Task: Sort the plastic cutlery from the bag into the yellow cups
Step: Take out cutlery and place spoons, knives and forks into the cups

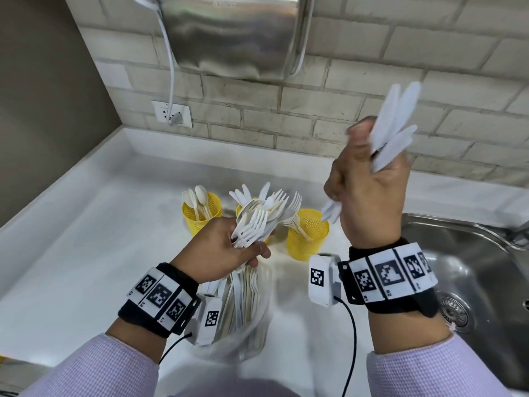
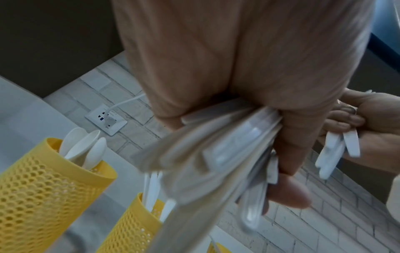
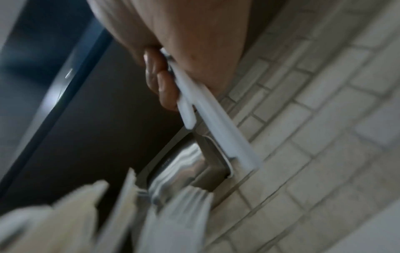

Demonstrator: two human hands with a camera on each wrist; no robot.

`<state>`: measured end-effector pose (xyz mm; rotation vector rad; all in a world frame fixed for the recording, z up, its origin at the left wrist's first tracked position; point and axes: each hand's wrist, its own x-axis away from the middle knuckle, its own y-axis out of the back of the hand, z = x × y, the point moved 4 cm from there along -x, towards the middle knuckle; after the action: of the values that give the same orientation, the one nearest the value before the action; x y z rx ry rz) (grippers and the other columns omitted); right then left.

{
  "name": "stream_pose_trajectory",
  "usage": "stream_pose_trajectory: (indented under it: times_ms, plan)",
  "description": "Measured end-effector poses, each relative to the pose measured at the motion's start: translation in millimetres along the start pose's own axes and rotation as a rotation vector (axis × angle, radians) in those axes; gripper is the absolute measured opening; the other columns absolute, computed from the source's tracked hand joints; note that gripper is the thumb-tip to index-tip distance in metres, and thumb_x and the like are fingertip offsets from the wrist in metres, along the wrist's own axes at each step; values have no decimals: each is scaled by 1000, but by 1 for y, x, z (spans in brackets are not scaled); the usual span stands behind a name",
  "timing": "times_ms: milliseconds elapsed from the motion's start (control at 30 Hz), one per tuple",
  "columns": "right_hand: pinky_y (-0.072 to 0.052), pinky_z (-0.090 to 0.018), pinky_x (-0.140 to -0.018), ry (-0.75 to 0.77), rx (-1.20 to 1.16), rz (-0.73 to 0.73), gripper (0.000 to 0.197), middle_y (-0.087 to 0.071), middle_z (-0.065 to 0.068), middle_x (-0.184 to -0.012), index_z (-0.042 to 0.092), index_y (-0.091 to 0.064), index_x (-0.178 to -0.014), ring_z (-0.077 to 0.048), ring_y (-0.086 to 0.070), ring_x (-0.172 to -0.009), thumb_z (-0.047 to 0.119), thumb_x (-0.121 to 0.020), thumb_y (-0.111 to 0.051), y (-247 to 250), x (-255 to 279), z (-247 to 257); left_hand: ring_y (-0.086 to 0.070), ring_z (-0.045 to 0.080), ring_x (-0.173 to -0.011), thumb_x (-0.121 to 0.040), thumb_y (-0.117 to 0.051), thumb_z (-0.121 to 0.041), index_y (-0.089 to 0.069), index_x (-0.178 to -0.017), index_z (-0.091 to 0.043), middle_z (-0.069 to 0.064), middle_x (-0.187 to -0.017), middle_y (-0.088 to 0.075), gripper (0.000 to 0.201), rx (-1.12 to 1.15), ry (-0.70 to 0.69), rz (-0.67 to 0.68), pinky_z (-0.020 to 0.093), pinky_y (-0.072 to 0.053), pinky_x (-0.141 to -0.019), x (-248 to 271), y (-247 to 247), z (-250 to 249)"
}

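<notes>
Your right hand (image 1: 369, 181) is raised above the counter, fingers curled tight round a small bunch of white plastic knives (image 1: 393, 124) — blades fanned up toward the tiled wall, handle ends poking out below your palm. Your left hand (image 1: 226, 247) is clamped on a mixed bundle of forks and other cutlery (image 1: 257, 219), gripped through the neck of the clear plastic bag (image 1: 243, 319), which rests on the white counter (image 1: 71, 253) just in front of the cups.

You look to be mid-sort: the knives are pulled out and need a home. The left yellow cup (image 1: 201, 216) holds spoons, the right yellow cup (image 1: 307, 236) holds forks, and the middle yellow cup (image 2: 132, 227), mostly hidden behind your bundle, seems to hold knives. The next move calls for carrying the bunch down over that middle cup — handles first, clear of the fork tines you hold in front of it.
</notes>
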<state>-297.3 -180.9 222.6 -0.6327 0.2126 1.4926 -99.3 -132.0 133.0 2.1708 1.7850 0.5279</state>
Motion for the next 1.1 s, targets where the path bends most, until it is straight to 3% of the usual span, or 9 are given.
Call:
stream_pose_trajectory:
  times_ms: [100, 167, 233, 333, 533, 700, 833, 967, 1100]
  plan:
    - [-37, -21, -48, 17, 332, 216, 11, -51, 6, -60, 18, -63, -88, -10, -42, -49, 16, -95, -70, -5, 9, -7, -69, 5, -60, -96, -69, -6, -75, -93, -7, -13, -67, -74, 7, 4, 8, 2, 13, -52, -64, -1, -1, 1]
    - [-36, -21, -51, -29, 470, 390, 21, -54, -1, -60, 29, -66, -81, -10, -42, -51, 14, -92, -75, -9, 17, -16, -70, 8, -61, -95, -69, -5, -75, -93, -8, -10, -71, -76, 7, 11, 9, -1, 16, -53, -64, -2, 0, 2]
    - [-36, -21, -52, -99, 557, 501, 18, -52, 7, -54, 27, -69, -81, -10, -41, -49, 14, -91, -75, -10, 22, -24, -70, 8, -62, -95, -68, -4, -75, -95, -6, -10, -71, -76, 7, 8, 9, 0, 16, -53, -64, -2, 0, 2]
    - [-34, -19, -53, -169, 583, 560, 7, -42, 13, -48, 19, -73, -89, -7, -37, -47, 13, -92, -74, -7, 23, -28, -66, 4, -59, -95, -67, -2, -74, -97, -3, -14, -62, -71, 7, -10, 7, 15, 9, -46, -60, -1, -1, 2]
    - [-36, -6, -55, -185, 632, 636, 9, -54, 26, -51, 11, -70, -93, 3, -56, -50, 3, -96, -67, -4, 19, -25, -68, 8, -63, -95, -69, -5, -73, -96, -10, -13, -66, -73, 7, -23, 10, 29, 16, -50, -62, -1, -3, 3]
    - [-40, -14, -64, -92, 628, 584, 12, -59, 18, -71, 19, -63, -92, -2, -60, -64, 9, -100, -62, -1, 13, -24, -70, 9, -65, -95, -69, -6, -73, -98, -11, -12, -73, -76, 7, -29, 6, 34, 22, -53, -68, -3, -3, 5]
    - [-38, -20, -58, -42, 417, 411, 6, -52, 16, -67, 17, -60, -97, -3, -44, -54, 16, -103, -57, 4, 6, -21, -71, 11, -66, -94, -68, -4, -75, -93, -10, -13, -70, -75, 9, -60, -5, 36, 19, -54, -69, -2, -2, 6]
    - [-28, -22, -47, -183, 87, 261, 4, -38, 11, -53, 11, -55, -101, -13, -29, -41, 12, -104, -52, 8, 3, -23, -71, 13, -67, -93, -66, -4, -75, -92, -11, -9, -74, -76, 12, -55, -3, 36, 22, -54, -70, -2, -2, 6]
    - [-26, -22, -46, -288, 5, 298, 9, -36, 10, -51, 7, -58, -101, -12, -26, -38, 16, -97, -60, 4, 10, -29, -68, 8, -64, -95, -66, -6, -77, -91, -10, -14, -66, -73, 12, -64, -2, 37, 14, -49, -62, -2, -3, 4]
